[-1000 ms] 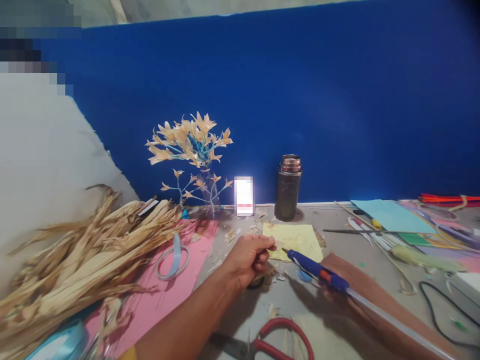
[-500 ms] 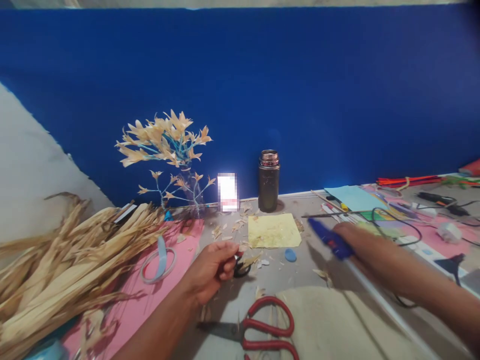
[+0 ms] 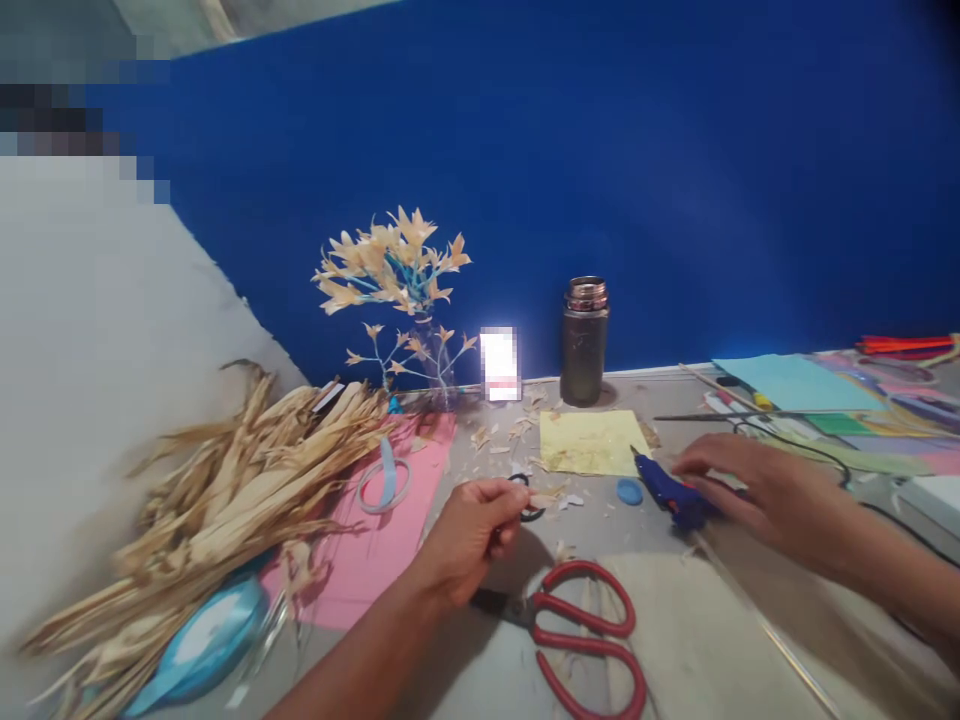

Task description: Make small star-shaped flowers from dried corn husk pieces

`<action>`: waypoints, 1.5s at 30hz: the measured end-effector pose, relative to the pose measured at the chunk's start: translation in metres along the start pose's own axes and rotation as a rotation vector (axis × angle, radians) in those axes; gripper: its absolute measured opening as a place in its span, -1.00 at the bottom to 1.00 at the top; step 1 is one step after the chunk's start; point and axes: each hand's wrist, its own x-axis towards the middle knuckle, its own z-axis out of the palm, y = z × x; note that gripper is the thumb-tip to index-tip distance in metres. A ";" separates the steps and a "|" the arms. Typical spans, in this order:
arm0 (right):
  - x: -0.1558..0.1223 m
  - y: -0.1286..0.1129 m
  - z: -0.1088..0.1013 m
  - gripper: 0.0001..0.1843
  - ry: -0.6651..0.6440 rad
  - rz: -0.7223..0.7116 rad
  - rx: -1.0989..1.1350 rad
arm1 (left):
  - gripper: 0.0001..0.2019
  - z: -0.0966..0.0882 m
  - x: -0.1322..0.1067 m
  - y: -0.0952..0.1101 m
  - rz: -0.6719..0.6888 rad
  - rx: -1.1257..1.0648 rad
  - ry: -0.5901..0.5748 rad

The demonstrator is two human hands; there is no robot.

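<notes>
My left hand [image 3: 484, 525] is closed in a pinch above the middle of the table. A small pale piece of corn husk [image 3: 541, 497] shows at its fingertips, partly hidden by them. Just behind the fingers lie black loop handles [image 3: 533, 514]. My right hand [image 3: 757, 490] has its fingers stretched out beside a blue glue gun [image 3: 671, 495], which rests on the table with its nozzle toward the yellow paper [image 3: 589, 443]. Red-handled scissors [image 3: 585, 635] lie in front of my left hand. A blue round lid [image 3: 629, 491] is near the nozzle.
Dried corn husks [image 3: 247, 500] are heaped at the left by pink paper [image 3: 397, 560], a tape roll [image 3: 384, 487] and blue ribbon [image 3: 202, 640]. Husk flowers [image 3: 397, 260] stand at the back, near a dark flask [image 3: 584, 345]. A cable [image 3: 817, 450] runs at the right.
The glue gun has come down onto the table, and my right hand's fingers have loosened from it. My left hand keeps its pinch. The view has swung left and tilted.
</notes>
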 end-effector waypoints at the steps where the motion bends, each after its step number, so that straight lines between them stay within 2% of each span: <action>1: 0.004 -0.020 0.002 -0.76 -0.002 0.026 0.129 | -0.59 0.003 -0.002 0.000 0.020 -0.018 0.018; 4: 0.015 -0.075 0.023 -0.81 -0.010 0.147 0.434 | -0.59 0.014 -0.006 -0.002 0.053 -0.216 0.058; 6: 0.020 -0.098 0.047 -0.84 -0.091 0.269 0.714 | -0.56 0.022 -0.010 -0.005 0.033 -0.402 0.074; 9: 0.025 -0.114 0.078 -0.81 -0.081 0.409 1.139 | -0.53 0.036 -0.014 -0.012 0.008 -0.601 0.074; 11: 0.026 -0.119 0.090 -0.75 -0.099 0.478 1.409 | -0.55 0.045 -0.015 -0.019 0.029 -0.669 0.052; 14: 0.026 -0.121 0.097 -0.69 -0.070 0.512 1.586 | -0.56 0.056 -0.015 -0.028 0.056 -0.725 0.019; 17: 0.023 -0.118 0.097 -0.62 -0.002 0.520 1.584 | -0.54 0.064 -0.013 -0.033 0.055 -0.753 0.002; 21: 0.017 -0.113 0.098 -0.71 0.057 0.571 1.594 | -0.55 0.074 -0.012 -0.037 0.049 -0.763 -0.008; 24: 0.013 -0.116 0.096 -0.67 0.121 0.607 1.599 | -0.57 0.084 -0.013 -0.037 0.043 -0.753 -0.017; 27: 0.012 -0.119 0.085 -0.66 0.093 0.614 1.585 | -0.61 0.083 -0.016 -0.029 0.046 -0.711 -0.028; 29: 0.015 -0.115 0.069 -0.68 0.106 0.582 1.510 | -0.62 0.069 -0.019 -0.020 0.033 -0.637 -0.011; 31: 0.022 -0.102 0.050 -0.70 0.132 0.517 1.332 | -0.62 0.040 -0.022 -0.011 0.077 -0.495 0.071; 33: 0.031 -0.083 0.034 -0.73 0.106 0.468 1.197 | -0.65 0.004 -0.025 -0.008 0.114 -0.259 0.150; 35: 0.039 -0.063 0.025 -0.73 0.109 0.475 1.125 | -0.65 -0.029 -0.027 -0.009 0.093 0.015 0.214; 37: 0.045 -0.047 0.027 -0.70 0.173 0.503 1.114 | -0.69 -0.050 -0.028 -0.012 0.067 0.273 0.207; 40: 0.047 -0.035 0.039 -0.70 0.200 0.561 1.107 | -0.79 -0.051 -0.026 -0.011 0.055 0.567 0.097; 43: 0.043 -0.029 0.052 -0.72 0.123 0.601 1.027 | -0.80 -0.031 -0.021 -0.004 0.111 0.739 0.017; 45: 0.040 -0.024 0.058 -0.71 0.119 0.601 0.988 | -0.86 -0.016 -0.016 0.000 0.164 0.782 -0.020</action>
